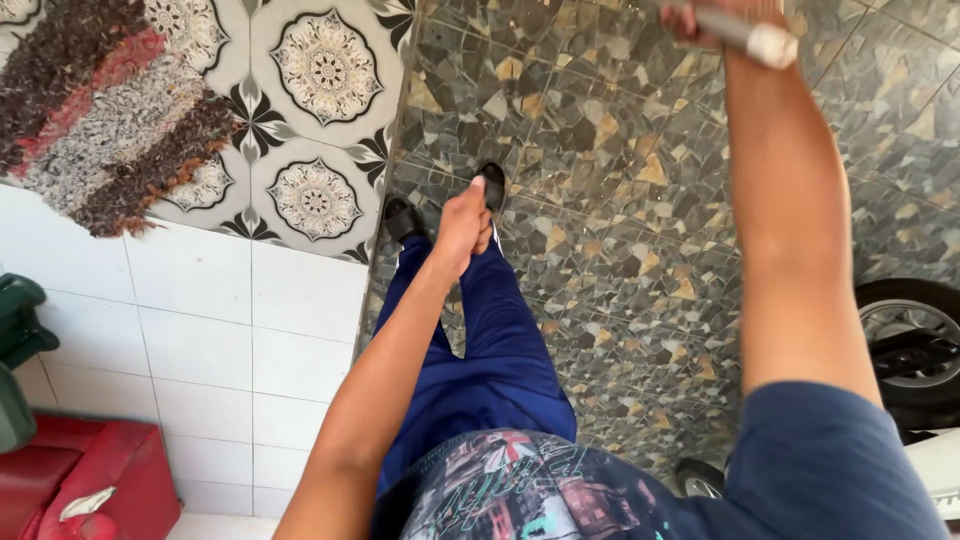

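a person in blue trousers (500, 340) and black sandals (492, 185) stands on a mottled grey and tan stone-pattern floor (620, 150), seen from above. at the top right of the frame the right hand (715, 18) is closed around a grey handle (750, 35) with a pale end cap, partly cut off by the upper edge. the left hand (465, 222) hangs at centre frame over the legs, fingers loosely curled and holding nothing. in the upper left lies a striped shaggy rug (100, 110) on patterned floor tiles (320, 70). plain white tiles (220, 350) fill the lower left, beside a red box (100, 480). a dark wheel (910, 340) shows at the right edge.
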